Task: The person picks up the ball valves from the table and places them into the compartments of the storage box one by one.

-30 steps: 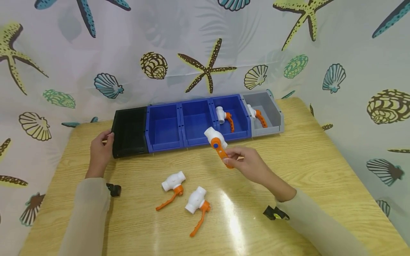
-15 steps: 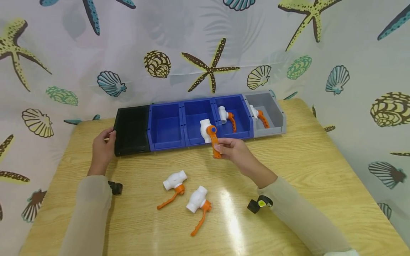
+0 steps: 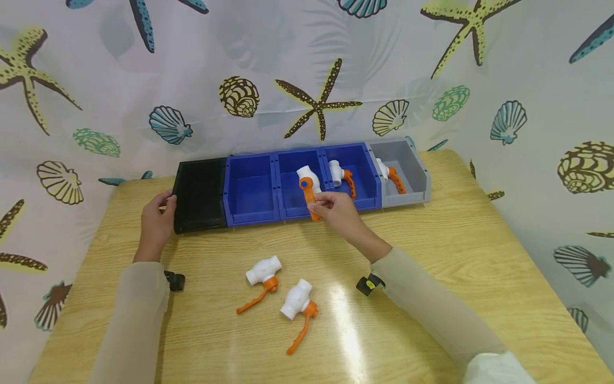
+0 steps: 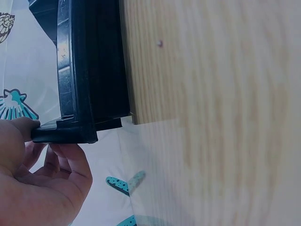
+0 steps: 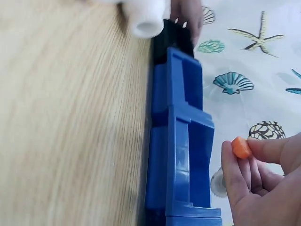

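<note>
My right hand (image 3: 338,210) pinches the orange handle of a white ball valve (image 3: 309,178) between thumb and fingers. The valve is over the middle blue bin (image 3: 292,213); in the right wrist view the handle's end (image 5: 241,148) shows between the fingertips. My left hand (image 3: 158,218) holds the left rim of the black bin (image 3: 199,197), thumb on one side of the rim (image 4: 66,134) and curled fingers on the other. Two more ball valves, one (image 3: 264,271) and another (image 3: 296,300), lie on the table in front of the bins.
The left blue bin (image 3: 251,216) stands beside the black one. The right blue bin (image 3: 366,202) holds a ball valve (image 3: 337,173), and the grey bin (image 3: 405,198) holds another (image 3: 395,178). A patterned cloth (image 3: 268,42) hangs behind the wooden table (image 3: 455,256).
My right hand has carried its ball valve left and away from me, from in front of the right blue bin to over the middle blue one. The left hand stays on the black bin.
</note>
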Available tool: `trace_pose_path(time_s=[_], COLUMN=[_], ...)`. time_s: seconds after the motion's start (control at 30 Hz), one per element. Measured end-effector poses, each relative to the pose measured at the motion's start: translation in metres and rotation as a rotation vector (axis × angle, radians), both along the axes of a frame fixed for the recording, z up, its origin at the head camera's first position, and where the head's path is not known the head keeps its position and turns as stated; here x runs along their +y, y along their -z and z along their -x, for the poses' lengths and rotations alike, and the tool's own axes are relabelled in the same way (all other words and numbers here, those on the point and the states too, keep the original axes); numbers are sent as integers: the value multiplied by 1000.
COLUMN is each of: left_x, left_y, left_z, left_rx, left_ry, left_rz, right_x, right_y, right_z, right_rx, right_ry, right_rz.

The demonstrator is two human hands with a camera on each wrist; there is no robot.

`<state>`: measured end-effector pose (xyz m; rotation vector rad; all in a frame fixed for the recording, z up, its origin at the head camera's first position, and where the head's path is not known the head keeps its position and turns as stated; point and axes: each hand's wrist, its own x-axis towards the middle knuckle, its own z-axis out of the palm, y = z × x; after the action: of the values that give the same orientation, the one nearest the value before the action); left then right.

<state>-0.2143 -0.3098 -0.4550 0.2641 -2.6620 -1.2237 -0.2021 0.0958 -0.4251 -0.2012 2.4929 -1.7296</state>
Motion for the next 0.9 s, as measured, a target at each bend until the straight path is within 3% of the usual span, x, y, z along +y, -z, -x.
trace_pose_path(time_s=[0.13, 0.33, 0.43, 0.6, 0.9], left_x=[-1, -1, -1, -2, -3], left_y=[1, 1, 1, 0, 1], left_z=[0, -1, 0, 1, 1], left_rx=[-11, 7, 18, 19, 6], left_ry=[6, 13, 15, 19, 7], left_rz=[-2, -1, -1, 11, 2], right_x=[-6, -15, -20, -30, -52], right_y=[3, 4, 2, 3, 6], right_z=[14, 29, 37, 49, 55], right_rx=[138, 249, 268, 271, 274], right_ry=[-1, -6, 9, 40, 52], right_rz=[-201, -289, -332, -497, -648])
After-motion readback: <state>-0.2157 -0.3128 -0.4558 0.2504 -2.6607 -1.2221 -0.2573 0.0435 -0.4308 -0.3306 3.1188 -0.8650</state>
